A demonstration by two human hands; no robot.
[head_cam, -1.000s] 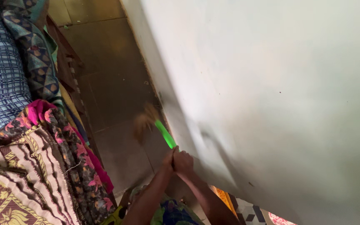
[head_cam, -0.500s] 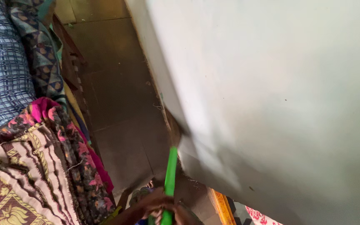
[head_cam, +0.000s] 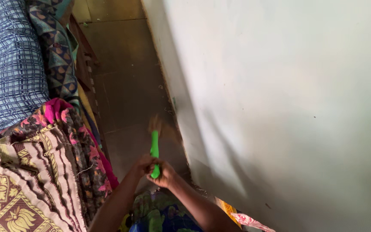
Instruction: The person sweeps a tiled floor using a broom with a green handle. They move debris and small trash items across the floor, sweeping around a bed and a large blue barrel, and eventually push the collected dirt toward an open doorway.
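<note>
Fingers of our left hand (head_cam: 144, 163) and right hand (head_cam: 165, 175) are wrapping tightly around the smooth green plastic broom handle (head_cam: 154, 148), the two hands touching each other at its lower end. We are noting the handle is straight, round and glossy, running up to blurred tan bristles (head_cam: 155, 124) over the dull brown tiled floor (head_cam: 125, 81). On our right, a matte pale wall (head_cam: 280, 99) is meeting the floor along a chipped base edge just beside the bristles. On our left, patterned cloths (head_cam: 35, 163) are draping off a bed edge. We are working in a narrow floor strip between them.
</note>
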